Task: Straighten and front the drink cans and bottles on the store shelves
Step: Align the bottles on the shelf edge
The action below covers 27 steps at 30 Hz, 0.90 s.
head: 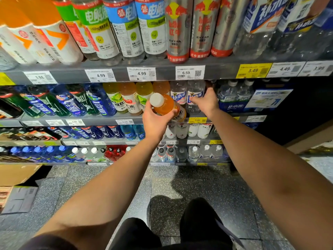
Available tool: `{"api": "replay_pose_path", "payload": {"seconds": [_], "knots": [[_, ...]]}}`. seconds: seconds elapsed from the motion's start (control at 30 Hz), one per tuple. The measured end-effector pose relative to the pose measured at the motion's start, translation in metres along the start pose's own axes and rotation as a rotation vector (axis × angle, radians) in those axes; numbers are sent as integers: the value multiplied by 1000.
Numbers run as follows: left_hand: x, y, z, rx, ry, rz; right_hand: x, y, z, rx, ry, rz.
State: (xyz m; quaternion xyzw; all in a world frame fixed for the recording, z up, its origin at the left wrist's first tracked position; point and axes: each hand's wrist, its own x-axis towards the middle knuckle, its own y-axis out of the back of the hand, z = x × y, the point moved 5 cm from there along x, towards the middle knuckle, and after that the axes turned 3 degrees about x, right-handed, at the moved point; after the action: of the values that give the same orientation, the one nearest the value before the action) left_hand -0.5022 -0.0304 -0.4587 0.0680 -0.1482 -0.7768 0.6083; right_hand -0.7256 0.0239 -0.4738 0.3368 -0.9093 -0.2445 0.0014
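Observation:
My left hand (156, 121) grips an orange vitamin-drink bottle (166, 105) with a white cap, tilted toward me in front of the second shelf (100, 120). My right hand (206, 101) reaches into that shelf and holds a clear water bottle with a blue and white label (194, 94), thumb at its left side and fingers behind it. To the left of the orange bottle stand yellow and peach vitamin bottles (129, 98) in a row. Another clear bottle with a pink label (178, 92) stands beside the one my right hand holds.
The top shelf carries tall electrolyte bottles (124, 29) and silver Red Bull bottles (177, 31) above price tags (190, 72). Dark blue and green bottles (72, 100) lean at the left. Water multipacks (234, 98) sit at the right. Cardboard boxes (18, 175) lie on the floor at left.

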Motion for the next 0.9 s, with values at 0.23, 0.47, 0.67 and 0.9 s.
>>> {"api": "replay_pose_path", "payload": {"seconds": [0.23,0.47,0.67,0.9], "knots": [[-9,-9,7,44,16,-42,-58,-2,-7,5,382,206],[-6,30,-5,17,70,67,-64,-38,-25,-143,439,114],[11,56,-22,44,48,35,-56,-52,-38,-162,177,481],[25,48,-27,91,-20,-58,-38,-62,-28,10,126,517]]}}
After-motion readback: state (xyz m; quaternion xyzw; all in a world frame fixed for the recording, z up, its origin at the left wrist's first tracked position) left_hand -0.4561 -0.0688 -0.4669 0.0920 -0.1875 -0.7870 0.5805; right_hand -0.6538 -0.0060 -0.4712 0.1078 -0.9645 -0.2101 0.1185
